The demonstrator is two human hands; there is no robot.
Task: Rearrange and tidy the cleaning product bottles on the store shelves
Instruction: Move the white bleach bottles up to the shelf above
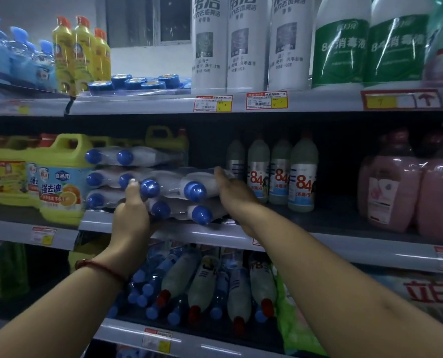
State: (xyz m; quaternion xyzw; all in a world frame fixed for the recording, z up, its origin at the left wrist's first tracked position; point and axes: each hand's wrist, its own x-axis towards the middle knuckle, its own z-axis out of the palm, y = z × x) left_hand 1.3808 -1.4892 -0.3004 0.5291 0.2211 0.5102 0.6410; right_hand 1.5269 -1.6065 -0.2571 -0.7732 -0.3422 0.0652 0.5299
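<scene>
A: Where's the work right now?

B: Middle shelf [344,244], centre. Stack of shrink-wrapped packs of blue-capped bottles [174,189], lying flat, caps facing out. Front packs overhang the shelf lip a bit.

A: Hands?

B: Left hand [131,215] cups the stack's left front, fingers wrapped up around the film by one cap. Right hand [234,192] lies flat, palm pressed to the stack's right side. Neither is clenched. It's a two-sided squeeze on the wrapped bottles, not a pinch. My guess: bracing both sides so the packs slide back as one block without the layers shearing.

A: Why flat and not upright?

B: Probably the film bundles stack better on their sides. Caps out lets you read the rows.

A: Counts?

B: About nine blue caps visible in that stack, three rough layers. More may be hidden behind. Just right of it: four upright "84" bottles [280,174], close to the right hand. Further right, at least two pink jugs [391,192]. Left side: yellow-green detergent jugs [60,177], roughly four, overlap makes it unclear. Top shelf: three tall white bottles [246,42], two green-label ones [365,50].

A: Risk?

B: Slick film, overhang. Could slip forward if released early.
</scene>
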